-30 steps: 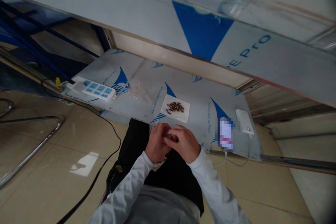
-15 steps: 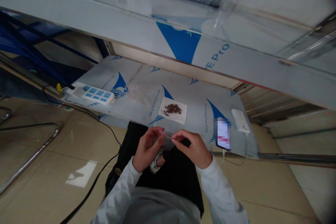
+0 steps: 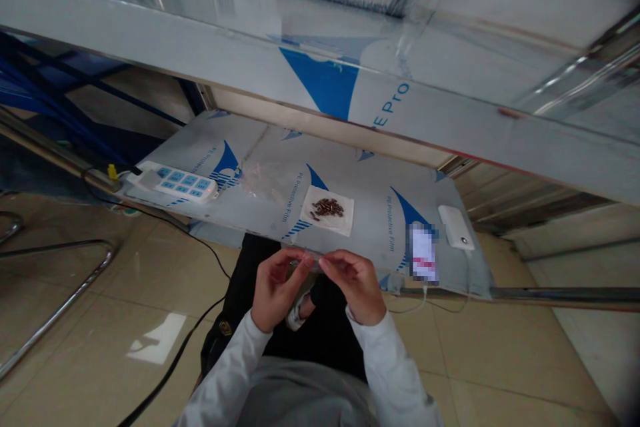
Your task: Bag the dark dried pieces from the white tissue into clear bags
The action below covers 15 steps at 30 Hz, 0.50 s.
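I see the left hand and right hand near each other, thumb and finger of each pinched together (on what, I cannot tell); just beyond them, brown bits lie on white paper on the film-covered shelf; left of those, beyond the left hand, clear plastic and a power strip; right of the right hand, a phone; below both, tiled floor.

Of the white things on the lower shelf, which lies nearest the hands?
The square sheet under the brown pieces; the power strip and cabled block lie farther off.
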### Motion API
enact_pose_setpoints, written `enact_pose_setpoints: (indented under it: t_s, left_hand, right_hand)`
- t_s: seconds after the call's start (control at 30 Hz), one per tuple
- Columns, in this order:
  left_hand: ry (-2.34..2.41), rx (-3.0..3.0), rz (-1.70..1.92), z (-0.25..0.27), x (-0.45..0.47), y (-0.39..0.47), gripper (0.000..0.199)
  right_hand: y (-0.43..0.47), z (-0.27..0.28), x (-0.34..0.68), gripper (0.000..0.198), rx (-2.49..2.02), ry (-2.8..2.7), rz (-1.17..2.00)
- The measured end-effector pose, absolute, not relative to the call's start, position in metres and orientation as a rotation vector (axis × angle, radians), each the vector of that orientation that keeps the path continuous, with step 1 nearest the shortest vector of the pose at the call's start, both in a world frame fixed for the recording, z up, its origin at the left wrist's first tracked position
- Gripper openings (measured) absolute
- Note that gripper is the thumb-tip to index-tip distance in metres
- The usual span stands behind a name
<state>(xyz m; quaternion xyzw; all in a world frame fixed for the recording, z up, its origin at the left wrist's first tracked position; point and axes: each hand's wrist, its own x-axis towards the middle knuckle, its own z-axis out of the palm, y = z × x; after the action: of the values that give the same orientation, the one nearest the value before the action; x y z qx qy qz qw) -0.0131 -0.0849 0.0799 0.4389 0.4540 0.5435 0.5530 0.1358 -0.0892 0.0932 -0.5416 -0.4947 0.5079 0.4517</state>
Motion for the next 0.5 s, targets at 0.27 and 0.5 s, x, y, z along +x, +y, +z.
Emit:
enact_pose_setpoints:
  t_s: [0.27, 0.5]
  left_hand:
    - [1.049, 1.070, 1.230, 0.0806, -0.0158, -0.0850, 0.014]
    - [1.035, 1.034, 1.247, 0.0828, -0.0196, -0.0833, 0.020]
  right_hand:
    - [-0.0889, 0.0978, 0.1383, 0.020, -1.365, -1.296, 1.202]
    - [-0.0921, 0.0917, 0.1391, 0.024, -1.312, -1.068, 1.265]
